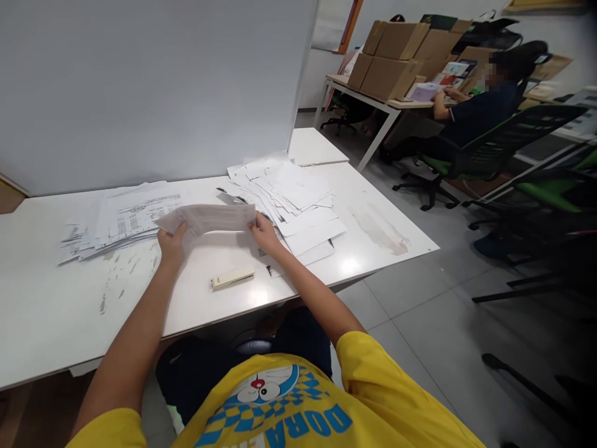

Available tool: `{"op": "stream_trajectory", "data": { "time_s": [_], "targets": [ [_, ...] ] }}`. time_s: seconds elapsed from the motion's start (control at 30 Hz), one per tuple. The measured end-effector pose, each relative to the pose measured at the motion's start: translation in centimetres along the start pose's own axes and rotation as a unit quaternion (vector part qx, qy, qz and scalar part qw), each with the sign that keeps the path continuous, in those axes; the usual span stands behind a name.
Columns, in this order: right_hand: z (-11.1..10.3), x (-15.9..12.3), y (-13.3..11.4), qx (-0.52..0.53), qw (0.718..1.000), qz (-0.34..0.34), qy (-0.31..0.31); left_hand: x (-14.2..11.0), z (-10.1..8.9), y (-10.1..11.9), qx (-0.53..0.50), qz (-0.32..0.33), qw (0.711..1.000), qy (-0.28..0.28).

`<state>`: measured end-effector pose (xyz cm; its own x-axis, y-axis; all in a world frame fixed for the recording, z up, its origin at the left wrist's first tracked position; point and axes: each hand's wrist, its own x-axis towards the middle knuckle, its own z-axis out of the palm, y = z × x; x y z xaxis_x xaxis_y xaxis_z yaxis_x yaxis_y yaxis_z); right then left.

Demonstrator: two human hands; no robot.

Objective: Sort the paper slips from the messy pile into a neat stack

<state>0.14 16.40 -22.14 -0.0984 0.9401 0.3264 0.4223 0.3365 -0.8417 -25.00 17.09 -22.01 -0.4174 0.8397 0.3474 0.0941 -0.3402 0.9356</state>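
Between my hands a sheet of paper [217,219] is held up off the table, bent in a curve with faint print showing. My left hand [172,242] grips its left end, thumb on top. At the right end my right hand [262,233] pinches the edge. Below the sheet a cream stapler [232,278] lies on the white table, touched by neither hand. To the left is a spread stack of printed papers [135,214]. A larger, messy pile of mostly blank-faced papers [298,193] lies to the right, partly behind my right hand and forearm.
A tall grey-white partition [153,87] stands along the back of the white table [196,311]. Beyond its right end, a person [476,115] sits at another desk with stacked cardboard boxes [396,59]. Office chairs [489,149] stand on the tiled floor at right.
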Motion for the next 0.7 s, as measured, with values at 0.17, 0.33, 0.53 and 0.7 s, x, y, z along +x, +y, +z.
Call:
{"op": "stream_trajectory", "data": {
  "time_s": [0.17,0.33,0.53,0.7],
  "targets": [
    [-0.2,0.1,0.1,-0.023,0.999,0.036,0.004,0.2,0.6,0.2,0.006,0.012,1.000,0.006],
    [-0.9,0.2,0.5,0.088,0.994,0.058,0.007,0.7,0.2,0.4,-0.012,-0.019,1.000,-0.013],
    [-1.6,0.5,0.2,0.242,0.965,0.097,-0.008,0.7,-0.4,1.0,-0.064,-0.044,0.996,-0.041],
    [-4.1,-1.7,0.4,0.280,0.952,0.127,0.007,0.3,-0.4,1.5,-0.087,-0.066,0.988,-0.106]
  ]
}}
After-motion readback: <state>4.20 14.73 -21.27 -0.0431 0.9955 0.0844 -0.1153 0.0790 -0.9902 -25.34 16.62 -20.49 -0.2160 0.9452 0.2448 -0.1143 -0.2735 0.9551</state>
